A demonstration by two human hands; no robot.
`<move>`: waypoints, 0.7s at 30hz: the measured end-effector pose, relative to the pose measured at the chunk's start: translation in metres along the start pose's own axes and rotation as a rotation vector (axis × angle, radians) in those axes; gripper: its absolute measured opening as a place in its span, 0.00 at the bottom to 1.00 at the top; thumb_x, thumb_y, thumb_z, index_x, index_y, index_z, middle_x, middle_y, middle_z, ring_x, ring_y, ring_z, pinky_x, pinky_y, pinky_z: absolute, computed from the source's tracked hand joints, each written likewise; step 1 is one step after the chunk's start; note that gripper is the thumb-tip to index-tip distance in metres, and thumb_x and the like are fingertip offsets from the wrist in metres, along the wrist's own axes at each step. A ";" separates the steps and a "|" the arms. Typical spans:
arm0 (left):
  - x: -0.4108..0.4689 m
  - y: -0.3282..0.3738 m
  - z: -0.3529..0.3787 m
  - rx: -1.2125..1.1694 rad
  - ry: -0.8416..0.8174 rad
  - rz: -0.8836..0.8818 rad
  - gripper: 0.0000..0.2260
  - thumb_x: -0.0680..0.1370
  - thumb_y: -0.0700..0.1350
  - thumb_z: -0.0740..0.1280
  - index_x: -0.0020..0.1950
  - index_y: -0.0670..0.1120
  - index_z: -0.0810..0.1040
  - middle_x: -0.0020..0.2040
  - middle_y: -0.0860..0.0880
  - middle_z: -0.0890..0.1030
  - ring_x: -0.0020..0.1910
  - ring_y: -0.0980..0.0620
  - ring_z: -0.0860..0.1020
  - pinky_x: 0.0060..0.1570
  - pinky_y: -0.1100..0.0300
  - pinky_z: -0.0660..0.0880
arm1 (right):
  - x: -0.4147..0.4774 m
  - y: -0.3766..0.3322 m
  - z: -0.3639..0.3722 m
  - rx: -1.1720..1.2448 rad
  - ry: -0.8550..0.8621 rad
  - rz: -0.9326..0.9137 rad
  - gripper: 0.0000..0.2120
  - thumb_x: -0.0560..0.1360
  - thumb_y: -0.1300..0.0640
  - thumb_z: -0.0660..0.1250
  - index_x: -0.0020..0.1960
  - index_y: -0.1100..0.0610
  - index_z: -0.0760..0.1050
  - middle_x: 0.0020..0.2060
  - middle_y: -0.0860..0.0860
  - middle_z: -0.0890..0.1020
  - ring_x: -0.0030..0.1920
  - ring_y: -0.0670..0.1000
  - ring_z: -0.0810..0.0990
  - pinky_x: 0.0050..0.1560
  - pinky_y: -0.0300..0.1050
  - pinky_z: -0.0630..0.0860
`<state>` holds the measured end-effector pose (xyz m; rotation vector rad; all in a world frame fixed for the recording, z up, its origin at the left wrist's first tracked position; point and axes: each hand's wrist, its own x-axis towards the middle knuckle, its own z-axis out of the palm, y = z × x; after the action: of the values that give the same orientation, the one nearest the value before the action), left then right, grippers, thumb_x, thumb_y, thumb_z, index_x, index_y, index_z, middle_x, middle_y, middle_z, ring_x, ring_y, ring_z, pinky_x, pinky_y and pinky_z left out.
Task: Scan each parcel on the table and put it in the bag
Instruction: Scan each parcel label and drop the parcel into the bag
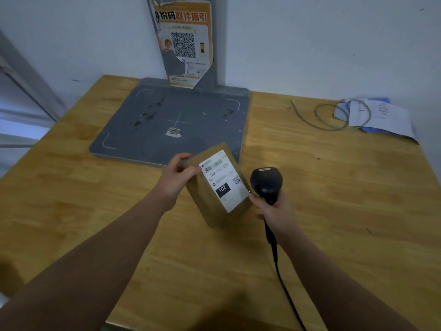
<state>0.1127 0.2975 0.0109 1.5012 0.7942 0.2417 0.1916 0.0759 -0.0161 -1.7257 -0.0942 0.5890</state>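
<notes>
Gripping the parcel [219, 185] at its upper left corner, the left hand [180, 172] tilts it label-up above the wooden table [334, 187].
Right hand [274, 209] is curled round the black scanner [266, 185] handle, just beside the parcel's right edge; a grey scan plate [171, 120] lies behind, a loose cable [334, 115] and papers [381, 115] at far right.

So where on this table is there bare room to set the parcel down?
Bare wood lies left of the grey platform and the left hand, and in a wide patch on the table between the barcode scanner in the right hand and the papers. Crowded: the far right corner with papers and looped cable; the platform fills the far middle.
</notes>
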 end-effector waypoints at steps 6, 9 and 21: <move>-0.004 0.008 -0.002 0.153 -0.097 0.137 0.15 0.75 0.44 0.72 0.59 0.56 0.77 0.57 0.50 0.77 0.56 0.53 0.76 0.46 0.65 0.73 | -0.018 -0.010 -0.001 -0.096 -0.220 -0.053 0.10 0.73 0.64 0.70 0.53 0.55 0.78 0.47 0.49 0.82 0.50 0.47 0.79 0.44 0.37 0.71; -0.004 0.012 -0.007 0.155 -0.134 0.062 0.18 0.75 0.46 0.72 0.63 0.58 0.76 0.59 0.50 0.78 0.58 0.52 0.76 0.48 0.64 0.73 | -0.023 -0.013 -0.003 -0.115 -0.230 -0.046 0.08 0.74 0.61 0.70 0.52 0.55 0.78 0.44 0.49 0.82 0.50 0.49 0.80 0.46 0.40 0.72; -0.008 0.020 -0.003 0.268 -0.149 0.149 0.24 0.73 0.50 0.74 0.68 0.55 0.74 0.62 0.49 0.76 0.63 0.48 0.74 0.64 0.49 0.73 | -0.062 -0.035 -0.006 -0.229 -0.051 -0.174 0.10 0.72 0.53 0.72 0.38 0.55 0.74 0.24 0.48 0.75 0.26 0.48 0.75 0.31 0.46 0.75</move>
<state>0.1118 0.2974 0.0323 1.8121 0.6130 0.1357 0.1491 0.0563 0.0383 -1.9007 -0.3562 0.5082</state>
